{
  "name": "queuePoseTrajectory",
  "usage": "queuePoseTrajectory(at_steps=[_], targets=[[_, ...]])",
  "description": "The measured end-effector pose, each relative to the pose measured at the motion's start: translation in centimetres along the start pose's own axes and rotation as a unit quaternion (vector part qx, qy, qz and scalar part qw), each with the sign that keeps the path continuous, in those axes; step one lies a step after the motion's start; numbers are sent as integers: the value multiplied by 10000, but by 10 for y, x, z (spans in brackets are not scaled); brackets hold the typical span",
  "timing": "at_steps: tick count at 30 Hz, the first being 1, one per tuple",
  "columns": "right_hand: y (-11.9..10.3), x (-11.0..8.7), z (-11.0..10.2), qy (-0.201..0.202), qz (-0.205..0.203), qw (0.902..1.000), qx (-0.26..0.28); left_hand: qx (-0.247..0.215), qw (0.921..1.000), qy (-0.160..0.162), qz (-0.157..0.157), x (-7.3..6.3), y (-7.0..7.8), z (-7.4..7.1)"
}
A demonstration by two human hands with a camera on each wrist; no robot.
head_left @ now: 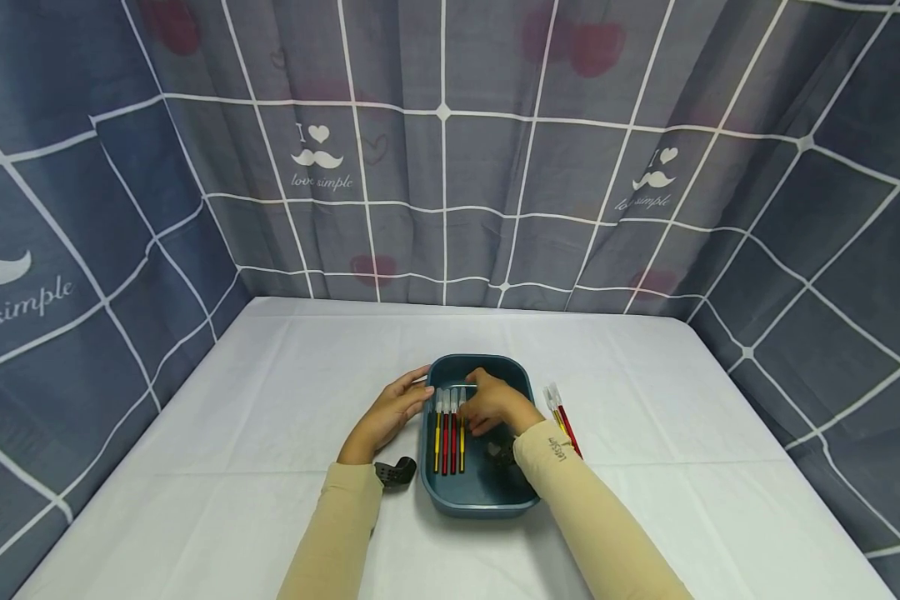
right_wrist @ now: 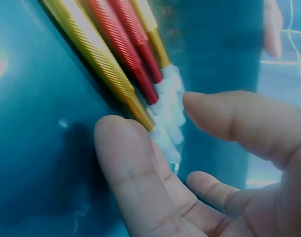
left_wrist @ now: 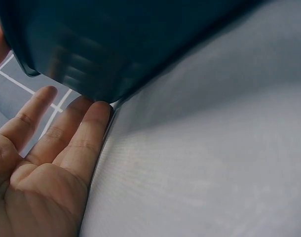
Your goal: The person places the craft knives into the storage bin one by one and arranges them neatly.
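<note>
A dark teal plastic bin [head_left: 483,500] stands on the white-covered table. In its left half several slim knurled metal handles [right_wrist: 140,54], red and yellow with clear caps like craft knives, lie side by side. My right hand [head_left: 495,404] is inside the bin at their capped ends; in the right wrist view its thumb and fingers stand apart on either side of the clear caps [right_wrist: 170,98]. Outside the bin's left wall, my left hand [head_left: 390,417] has its straight fingers [left_wrist: 86,138] against the wall, low down near the table, with the thumb at the rim.
More red and yellow capped handles [head_left: 562,417] lie right of the bin, partly hidden by the right sleeve [head_left: 570,475]. A black wrist camera [head_left: 396,473] sits at the left wrist. Grey checked curtains [head_left: 442,167] enclose the table's back and sides.
</note>
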State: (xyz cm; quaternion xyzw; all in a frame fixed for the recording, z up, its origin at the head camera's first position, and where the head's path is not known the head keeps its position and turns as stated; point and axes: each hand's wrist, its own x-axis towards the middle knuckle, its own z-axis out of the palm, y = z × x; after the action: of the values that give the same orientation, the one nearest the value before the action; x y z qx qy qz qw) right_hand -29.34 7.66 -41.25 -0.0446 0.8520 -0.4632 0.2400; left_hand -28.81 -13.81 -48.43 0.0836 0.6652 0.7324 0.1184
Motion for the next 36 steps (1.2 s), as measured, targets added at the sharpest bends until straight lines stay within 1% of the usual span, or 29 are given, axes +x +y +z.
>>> queuePoseTrajectory(at_steps=[3,6,9,13,15,21,23,28,32,36], targets=[[-1,-2,-5,7,-113,9999,-30,-19,10000,32,-20,-1,1,1],[-2,-4,-12,-66,-311,9995,-82,-23,10000,20,-24,-1,2,1],[-3,-7,-18,-265,-595,9978,-83,-15,10000,-24,-7,0,1,1],[1,-10,-26,-563,-995,9935,7,-5,10000,-47,1,-2,1,0],[3,-11,-29,-645,-1156,9912,38,-9,10000,-30,-11,-3,2,1],[11,-20,-42,-678,-1425,9873,168,14,10000,-13,-6,-1,0,1],[13,-23,-46,-758,-1526,9848,331,17,10000,-17,-7,-1,-1,0],[20,-32,-57,-977,-1763,9750,935,-9,10000,-37,3,-1,-2,0],[26,-39,-66,-936,-1919,9669,1394,-42,10000,-28,-1,-1,-2,0],[32,-46,-74,-824,-2121,9582,1736,-21,10000,-9,-5,-1,-1,-1]])
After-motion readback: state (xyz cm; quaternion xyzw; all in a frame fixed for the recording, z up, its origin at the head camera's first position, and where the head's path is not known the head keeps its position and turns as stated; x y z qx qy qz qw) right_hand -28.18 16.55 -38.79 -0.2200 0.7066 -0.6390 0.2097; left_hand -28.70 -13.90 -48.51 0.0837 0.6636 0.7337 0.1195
